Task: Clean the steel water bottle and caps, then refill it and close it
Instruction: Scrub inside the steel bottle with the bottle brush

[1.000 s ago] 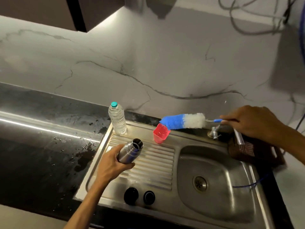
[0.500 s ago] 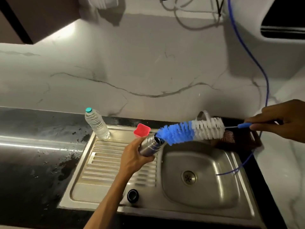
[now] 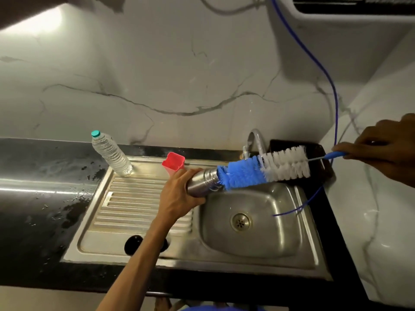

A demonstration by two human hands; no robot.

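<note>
The left hand (image 3: pixel 179 194) reaches from 6 o'clock, fingers wrapped around the steel bottle (image 3: pixel 203 182) held tilted over the sink (image 3: pixel 258 250), while the right hand (image 3: pixel 381 149) at 3 o'clock pinches the bottle brush (image 3: pixel 265 170), its blue tip at the bottle's mouth, near the red cup (image 3: pixel 174 161) and the plastic water bottle (image 3: pixel 111 153).

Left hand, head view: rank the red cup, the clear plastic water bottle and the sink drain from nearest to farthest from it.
Measured from the left hand, which grips the steel bottle:
1. Red cup: just behind the knuckles, at the back of the drainboard.
2. Sink drain: to the right, in the basin floor.
3. Clear plastic water bottle: far to the left, standing at the drainboard's back corner.
</note>
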